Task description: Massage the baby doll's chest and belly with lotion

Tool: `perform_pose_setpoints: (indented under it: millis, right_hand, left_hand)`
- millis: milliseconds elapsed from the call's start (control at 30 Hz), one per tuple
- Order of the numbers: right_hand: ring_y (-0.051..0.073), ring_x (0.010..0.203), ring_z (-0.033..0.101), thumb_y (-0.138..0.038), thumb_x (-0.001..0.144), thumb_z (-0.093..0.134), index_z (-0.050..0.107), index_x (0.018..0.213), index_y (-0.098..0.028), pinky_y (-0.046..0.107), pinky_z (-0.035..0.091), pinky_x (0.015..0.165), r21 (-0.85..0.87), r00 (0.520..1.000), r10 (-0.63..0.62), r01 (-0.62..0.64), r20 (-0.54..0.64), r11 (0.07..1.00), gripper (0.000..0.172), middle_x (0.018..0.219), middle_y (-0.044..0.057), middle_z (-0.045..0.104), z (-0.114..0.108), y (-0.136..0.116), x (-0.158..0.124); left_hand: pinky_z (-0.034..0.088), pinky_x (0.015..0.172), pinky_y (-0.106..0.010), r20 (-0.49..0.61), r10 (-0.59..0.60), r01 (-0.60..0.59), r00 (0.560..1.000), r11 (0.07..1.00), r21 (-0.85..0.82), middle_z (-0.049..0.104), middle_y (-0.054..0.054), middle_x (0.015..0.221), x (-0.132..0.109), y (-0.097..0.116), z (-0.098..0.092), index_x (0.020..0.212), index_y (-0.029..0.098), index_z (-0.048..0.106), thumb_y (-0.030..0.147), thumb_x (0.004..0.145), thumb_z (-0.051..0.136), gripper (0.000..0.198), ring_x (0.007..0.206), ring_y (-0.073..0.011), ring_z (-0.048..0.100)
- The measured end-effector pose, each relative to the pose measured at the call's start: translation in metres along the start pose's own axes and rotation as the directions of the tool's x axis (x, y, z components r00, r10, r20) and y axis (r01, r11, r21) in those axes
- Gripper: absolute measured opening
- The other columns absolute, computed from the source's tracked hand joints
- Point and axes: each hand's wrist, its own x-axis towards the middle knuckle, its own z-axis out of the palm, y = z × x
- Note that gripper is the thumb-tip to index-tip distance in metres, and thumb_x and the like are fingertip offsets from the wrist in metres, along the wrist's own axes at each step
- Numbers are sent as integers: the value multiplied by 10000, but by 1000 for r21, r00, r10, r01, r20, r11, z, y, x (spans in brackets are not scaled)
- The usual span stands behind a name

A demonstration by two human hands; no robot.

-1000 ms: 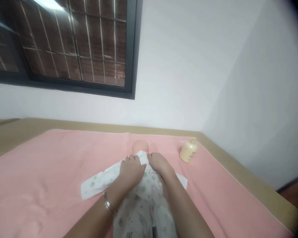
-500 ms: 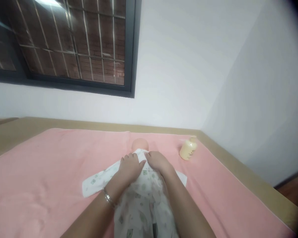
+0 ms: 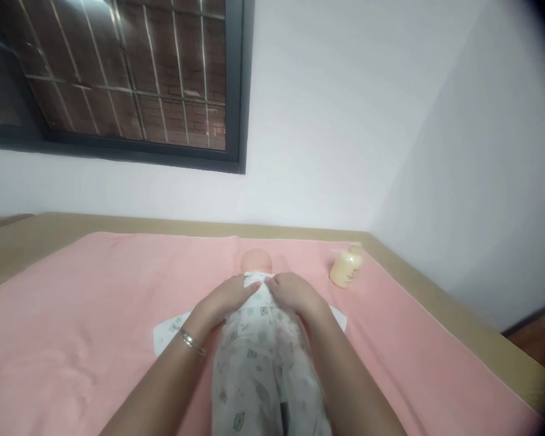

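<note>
Taking the chest of the white printed garment (image 3: pixel 254 351) as the clock's centre, the doll (image 3: pixel 256 260) wearing it lies on a pink cloth (image 3: pixel 95 290), its bald head at 12 o'clock and the lower part running down to 6. The left hand (image 3: pixel 229 295) rests at 10 o'clock, its thumb over the fabric by the collar; the right hand (image 3: pixel 293 290) sits at 1 o'clock, its thumb almost meeting the other. Most of the fingers curl out of sight round the shoulders, so I cannot tell whether they pinch the fabric. Sleeve ends show at 9 and 3 o'clock. A silver bracelet (image 3: pixel 191 341) circles the left wrist. A cream pump bottle (image 3: pixel 346 267) stands at 2 o'clock, apart from the hands; a barred window (image 3: pixel 131 79) is at 11.
</note>
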Motion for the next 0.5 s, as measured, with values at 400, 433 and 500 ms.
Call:
perform_pose_setpoints:
  millis: [400,433,500]
  right_hand:
    - [282,1081,606,-429,997,159,668,1136,-83,369,415,910,-24,995,101,-102,-18,995,631,1163,202,656,21,9,30]
    - [277,1094,599,-427,998,180,672,1129,-91,369,400,932,-30,995,94,-94,-21,995,610,1158,198,659,20,7,27]
    - [271,1110,590,-428,998,222,677,1115,-111,373,374,964,-42,997,76,-77,-26,996,567,1142,188,668,18,4,19]
  left_hand:
    - [436,854,-412,-105,-167,197,980,810,553,598,-230,1206,-13,32,24,1134,94,560,496,913,333,511,1055,-332,598]
    - [435,853,-409,-104,-171,200,980,817,541,601,-225,1207,-12,30,24,1137,101,561,490,919,321,506,1056,-328,600]
    - [431,859,-399,-101,-180,206,979,845,494,610,-208,1207,-9,26,22,1142,126,568,489,927,303,499,1062,-315,603]
